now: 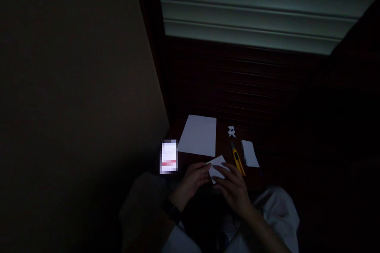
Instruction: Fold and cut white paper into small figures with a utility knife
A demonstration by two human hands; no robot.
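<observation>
Between my two hands is a small white piece of paper (217, 169), tilted so that one corner points up. My left hand (194, 180) pinches its left edge with thumb and fingers. My right hand (233, 187) grips it from the right, with fingers lying across its face. Whether the paper is folded cannot be made out in the dim light. Just right of my right hand lies a yellow utility knife (237, 160). Beyond my hands, a larger white sheet of paper (199, 135) lies flat on the dark table.
Small white paper scraps (231, 131) lie behind the knife. A white stack of paper (250, 153) rests to its right. A lit, blurred-out screen (169, 157) stands at the left. A wall (89, 67) rises on the left; a slatted shutter (252, 16) is behind.
</observation>
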